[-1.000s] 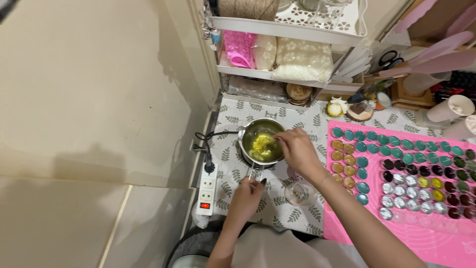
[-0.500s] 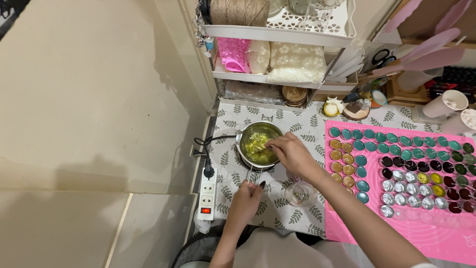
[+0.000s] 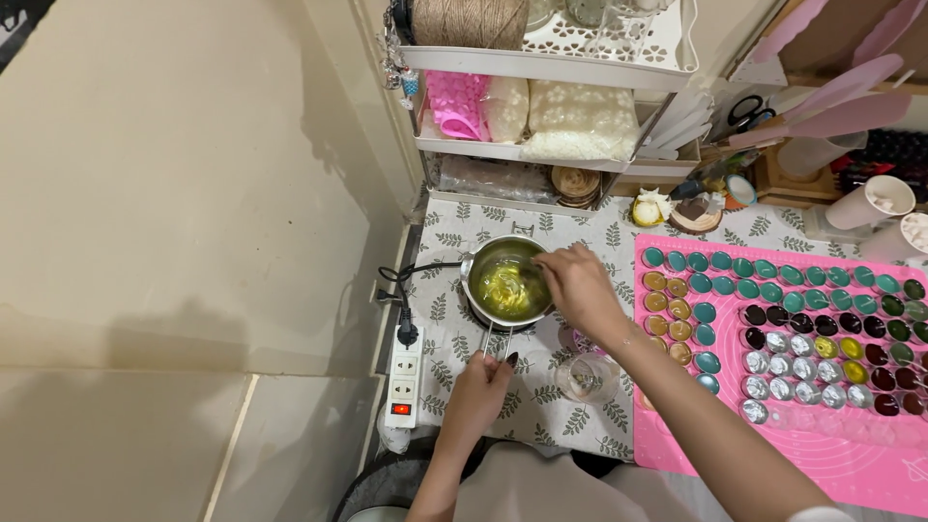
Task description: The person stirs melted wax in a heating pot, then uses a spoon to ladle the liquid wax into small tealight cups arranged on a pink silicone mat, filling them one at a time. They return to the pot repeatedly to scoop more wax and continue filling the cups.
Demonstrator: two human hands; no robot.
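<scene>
**Both hands at the pot of yellow liquid**

The pot (image 3: pixel 506 283) is a small metal vessel standing on the leaf-patterned cloth (image 3: pixel 454 333) that covers the table, close to the cloth's left edge. It holds a yellow liquid (image 3: pixel 504 287). Its wire handle (image 3: pixel 495 340) points toward the person.

The left hand (image 3: pixel 480 389) is at the near end of the handle. Its fingers (image 3: pixel 503 362) are closed together around that end.

The right hand (image 3: pixel 577 286) is over the right rim of the pot. Its fingers (image 3: pixel 547 269) are bunched together and reach in over the liquid. Whether they grip anything cannot be determined from this view.

A clear glass cup (image 3: pixel 589 376) stands on the cloth just beside the right forearm, near the pot. A pink mat (image 3: pixel 870 464) lies to the right and carries rows of small round tins (image 3: pixel 773 309) in teal, gold, dark, yellow and silver.

A black cable (image 3: pixel 414 275) runs from the pot area to a white power strip (image 3: pixel 403 379) on the floor at the left. A white shelf unit (image 3: pixel 541 106) stands behind the pot, holding a twine roll (image 3: pixel 469 19) and bagged items.
</scene>
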